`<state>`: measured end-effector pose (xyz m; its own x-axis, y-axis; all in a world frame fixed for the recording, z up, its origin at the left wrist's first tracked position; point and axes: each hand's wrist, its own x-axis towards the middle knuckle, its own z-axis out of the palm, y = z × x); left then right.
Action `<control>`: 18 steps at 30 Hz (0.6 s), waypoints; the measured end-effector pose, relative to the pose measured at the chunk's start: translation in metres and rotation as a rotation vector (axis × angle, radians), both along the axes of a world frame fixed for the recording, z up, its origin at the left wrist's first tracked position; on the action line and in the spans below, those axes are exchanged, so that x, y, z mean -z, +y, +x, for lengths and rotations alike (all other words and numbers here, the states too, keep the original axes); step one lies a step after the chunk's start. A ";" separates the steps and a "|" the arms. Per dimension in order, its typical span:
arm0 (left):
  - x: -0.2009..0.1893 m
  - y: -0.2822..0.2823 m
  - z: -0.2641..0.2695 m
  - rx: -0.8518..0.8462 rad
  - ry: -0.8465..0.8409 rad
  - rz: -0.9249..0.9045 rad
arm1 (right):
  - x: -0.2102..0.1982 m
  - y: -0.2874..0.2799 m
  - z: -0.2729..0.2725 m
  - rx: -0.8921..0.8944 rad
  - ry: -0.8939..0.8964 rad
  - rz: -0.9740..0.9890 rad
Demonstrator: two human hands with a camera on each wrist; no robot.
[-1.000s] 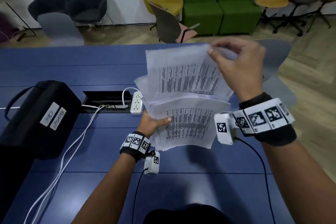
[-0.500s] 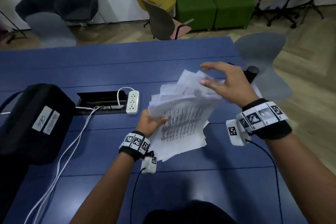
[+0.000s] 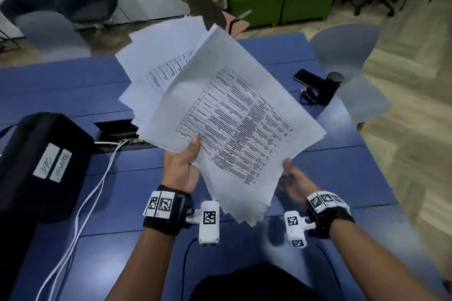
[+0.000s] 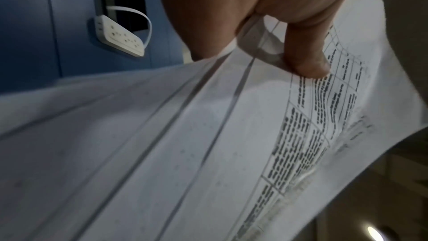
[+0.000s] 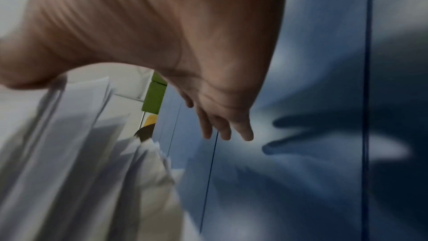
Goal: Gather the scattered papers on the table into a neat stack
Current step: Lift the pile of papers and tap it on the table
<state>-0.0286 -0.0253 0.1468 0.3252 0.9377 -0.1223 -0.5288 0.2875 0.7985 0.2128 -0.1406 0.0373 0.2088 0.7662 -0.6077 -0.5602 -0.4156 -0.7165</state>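
Note:
A fanned, uneven bundle of printed papers (image 3: pixel 232 117) hangs tilted above the blue table (image 3: pixel 73 80). My left hand (image 3: pixel 182 168) grips its lower left edge, thumb on the top sheet. In the left wrist view the thumb (image 4: pixel 308 58) pinches the sheets (image 4: pixel 208 144) against the fingers. My right hand (image 3: pixel 292 181) sits at the bundle's lower right edge, palm up. Its fingers (image 5: pixel 220 125) are straight and spread over the table and hold nothing. Blurred paper edges (image 5: pixel 81 153) lie just beside its thumb.
A black bag (image 3: pixel 41 161) lies at the left with white cables (image 3: pixel 97 178) running to a cable hatch (image 3: pixel 115 127). A white power strip (image 4: pixel 120 39) lies by the hatch. A phone (image 3: pixel 308 77) and a black cylinder (image 3: pixel 333 85) sit at the right edge.
The bundle has risen and tipped up toward me in my left hand. My right hand left the top of the papers and dropped to their lower right edge, fingers now straight.

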 end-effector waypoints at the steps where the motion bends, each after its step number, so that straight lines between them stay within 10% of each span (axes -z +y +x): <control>1: -0.008 -0.005 0.003 0.003 -0.003 0.016 | 0.001 0.002 -0.012 0.001 0.136 0.070; 5: -0.037 -0.018 0.011 0.069 -0.038 0.095 | -0.014 0.011 -0.046 -0.041 0.541 0.201; 12: -0.044 -0.007 0.005 0.063 -0.001 0.090 | -0.032 0.011 -0.046 0.051 0.528 0.339; 18: -0.023 0.016 -0.039 0.048 0.037 -0.083 | -0.072 0.014 0.047 0.305 -0.126 0.359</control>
<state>-0.0675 -0.0093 0.1699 0.3635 0.9072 -0.2117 -0.4830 0.3778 0.7899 0.2595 -0.1264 0.1089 0.5117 0.8151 -0.2717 -0.5177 0.0401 -0.8546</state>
